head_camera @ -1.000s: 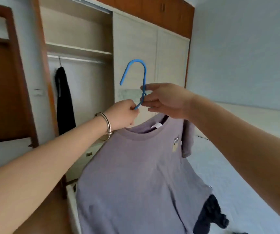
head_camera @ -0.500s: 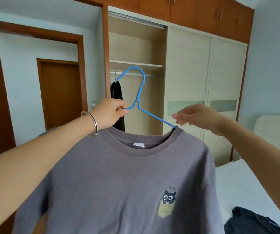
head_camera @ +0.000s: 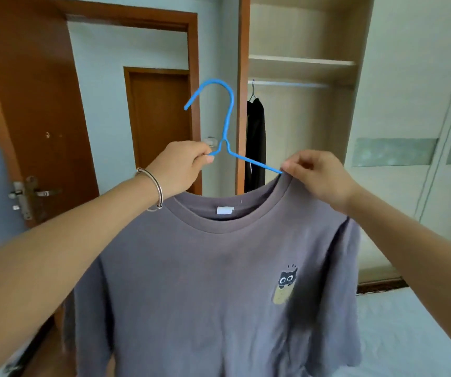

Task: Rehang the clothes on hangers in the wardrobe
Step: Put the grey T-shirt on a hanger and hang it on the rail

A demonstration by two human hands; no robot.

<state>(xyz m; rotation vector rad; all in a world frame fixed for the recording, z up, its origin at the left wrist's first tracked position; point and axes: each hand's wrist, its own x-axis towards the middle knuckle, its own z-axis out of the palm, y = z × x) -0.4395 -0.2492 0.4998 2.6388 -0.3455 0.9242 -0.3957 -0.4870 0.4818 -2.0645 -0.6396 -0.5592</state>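
1. The left hand [head_camera: 180, 170] pinched the blue hanger [head_camera: 228, 115] on its left arm, just beside the twist under the hook. The grip was narrow, thumb and fingers closed on the wire.
2. The right hand [head_camera: 319, 178] held the collar of the grey T-shirt [head_camera: 218, 281], its grip closed on the cloth where the hanger's right arm ran into the neck opening.
3. The T-shirt hung in the air between me and the open wardrobe [head_camera: 300, 63], near the camera and well short of the rail [head_camera: 289, 84].
4. Risk: I could not tell whether the hanger's left end sat inside the shoulder. If it did not, letting go of the collar could tip the shirt off that side.
5. Risk: a pinch on thin wire gives little hold, so I judged the hanger could swivel under the shirt's weight on the way to the rail.
6. Risk: the black garment [head_camera: 255, 142] hung at the rail's left end, and a low approach could snag it.
7. The hook stood upright above the hands, its open end pointing left and down. The hanger's long axis ran left to right. The shirt's ran top to bottom, collar up, printed front facing me.
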